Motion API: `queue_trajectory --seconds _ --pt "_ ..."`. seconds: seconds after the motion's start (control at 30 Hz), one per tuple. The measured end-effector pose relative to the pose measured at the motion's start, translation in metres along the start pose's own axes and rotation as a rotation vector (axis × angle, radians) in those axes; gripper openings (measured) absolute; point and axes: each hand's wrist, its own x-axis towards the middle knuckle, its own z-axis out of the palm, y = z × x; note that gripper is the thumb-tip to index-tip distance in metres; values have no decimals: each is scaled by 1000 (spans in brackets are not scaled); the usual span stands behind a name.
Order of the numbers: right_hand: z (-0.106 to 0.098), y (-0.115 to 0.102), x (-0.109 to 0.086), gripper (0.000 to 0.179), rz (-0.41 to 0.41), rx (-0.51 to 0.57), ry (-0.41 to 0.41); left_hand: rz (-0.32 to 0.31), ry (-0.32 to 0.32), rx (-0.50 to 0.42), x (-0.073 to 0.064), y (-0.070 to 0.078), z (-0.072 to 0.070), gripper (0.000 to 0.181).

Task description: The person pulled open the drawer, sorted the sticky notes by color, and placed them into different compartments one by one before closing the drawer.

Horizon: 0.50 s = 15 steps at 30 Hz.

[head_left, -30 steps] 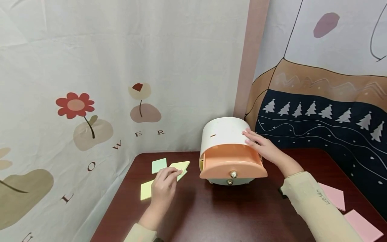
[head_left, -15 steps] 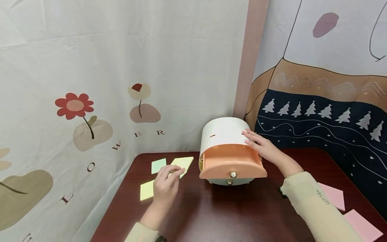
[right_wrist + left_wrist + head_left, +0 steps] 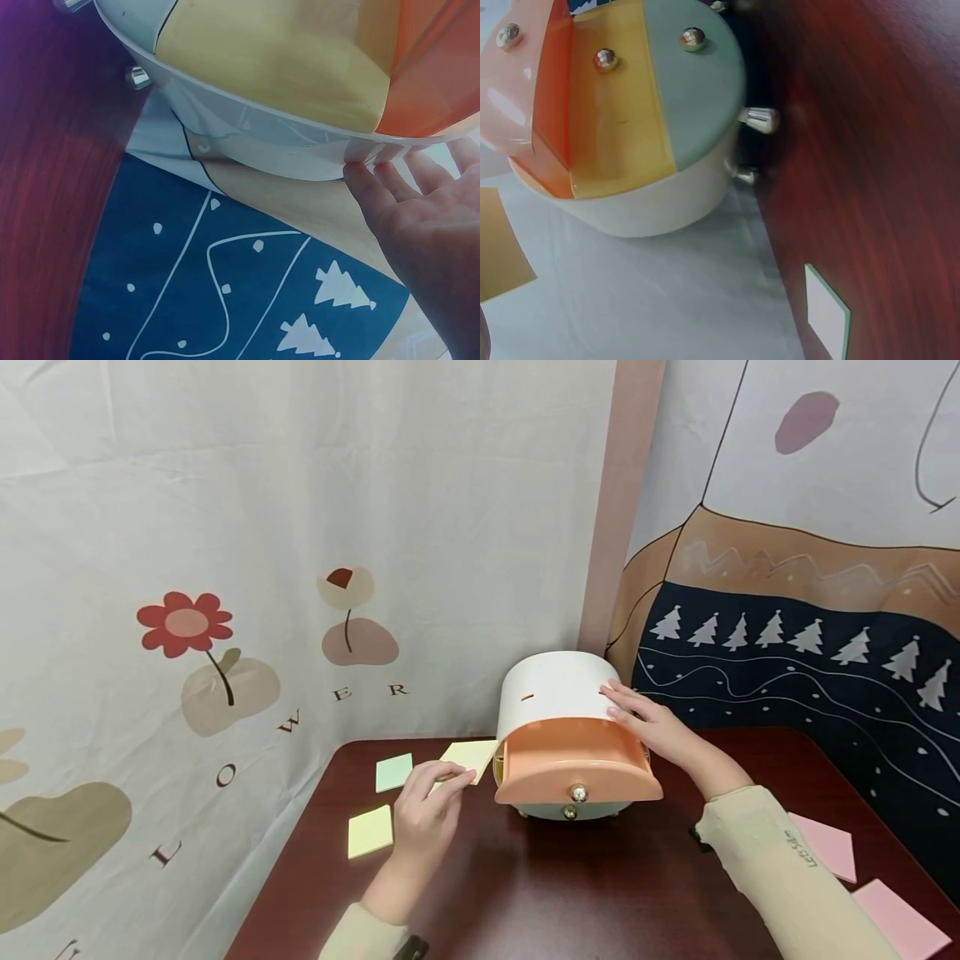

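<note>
"Yellow note pad (image 3: 471, 756): where is it hovering?"

"Just left of the white cabinet (image 3: 558, 685), with the left grip (image 3: 429, 810) pinching it."

"And the right grip (image 3: 651, 724)?"

"It is resting, fingers spread, on the cabinet's right side. The orange drawer (image 3: 536, 784) is jutting from the cabinet's front; on the table (image 3: 540, 893), a mint pad (image 3: 393, 772) is lying left of the cabinet, two pink pads (image 3: 902, 921) right."

Left hand (image 3: 484, 337) just a sliver, tan note pad (image 3: 502, 251) right by it. Past the hand, white-shelled cabinet (image 3: 660, 206): orange drawer (image 3: 514, 94) out, yellow drawer (image 3: 611, 135) and green drawer (image 3: 694, 97) in. Green-edged pad (image 3: 826, 313) on red-brown table (image 3: 877, 187), well apart from hand.
</note>
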Motion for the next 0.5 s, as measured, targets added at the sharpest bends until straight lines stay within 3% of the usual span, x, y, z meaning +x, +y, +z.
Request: queue_trajectory --seconds 0.5 --pt "0 -6 0 60 -8 -95 -36 23 -2 -38 12 9 12 30"
